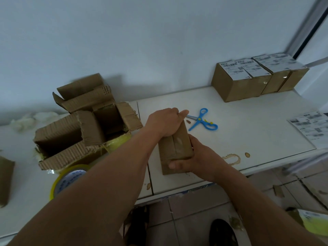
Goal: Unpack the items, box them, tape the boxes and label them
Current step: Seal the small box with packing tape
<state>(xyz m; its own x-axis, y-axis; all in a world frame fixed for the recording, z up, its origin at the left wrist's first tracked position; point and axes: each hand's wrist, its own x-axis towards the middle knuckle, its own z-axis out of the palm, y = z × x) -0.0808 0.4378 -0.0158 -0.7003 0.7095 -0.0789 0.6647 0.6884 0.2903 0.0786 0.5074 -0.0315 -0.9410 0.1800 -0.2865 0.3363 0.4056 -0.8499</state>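
Observation:
A small brown cardboard box (174,148) with clear tape along its top seam stands on the white table (248,125) in front of me. My left hand (164,121) lies over its far end, fingers curled down round the box. My right hand (197,158) grips the near right corner, thumb across the front face. Blue scissors (202,119) lie just behind the box. A yellow-rimmed roll of tape (69,176) sits at the left, partly hidden by my left forearm. A sheet of printed labels (310,128) lies at the right edge.
A large torn open carton (83,125) stands at the left. Several sealed, labelled boxes (248,79) are stacked against the wall at the back right. Another brown box (5,180) shows at the far left edge. White stuffing (30,119) lies behind the carton.

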